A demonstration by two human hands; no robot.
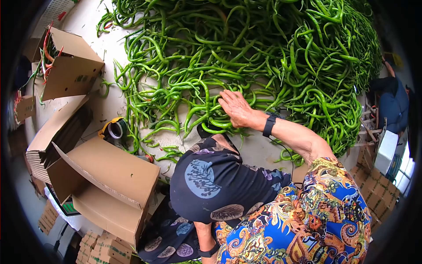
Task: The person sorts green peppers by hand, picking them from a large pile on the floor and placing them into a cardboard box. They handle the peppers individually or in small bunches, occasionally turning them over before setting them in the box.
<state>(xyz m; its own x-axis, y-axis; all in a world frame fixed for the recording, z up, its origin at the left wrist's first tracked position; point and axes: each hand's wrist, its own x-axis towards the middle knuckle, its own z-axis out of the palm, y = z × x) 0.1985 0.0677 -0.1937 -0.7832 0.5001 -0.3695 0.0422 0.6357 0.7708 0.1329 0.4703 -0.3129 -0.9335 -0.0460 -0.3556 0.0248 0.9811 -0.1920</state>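
My right hand (235,108) reaches over the near side of a large heap of long green peppers (246,57). Its fingers are extended and slightly apart, with the fingertips near a few curved peppers and nothing seen gripped. A black band (269,125) circles that wrist. Below my knee, covered in dark leaf-patterned cloth (193,193), part of my left hand (203,232) shows beyond another black band (208,251). The knee hides its fingers and anything they might hold.
An open cardboard box (110,167) stands left of my knee, beside folded cardboard (57,127). Yellow-edged tape (115,129) lies near the peppers. Upper left, a box (72,70) holds red peppers. Stacked cartons (105,248) are at lower left. A person (392,103) is at far right.
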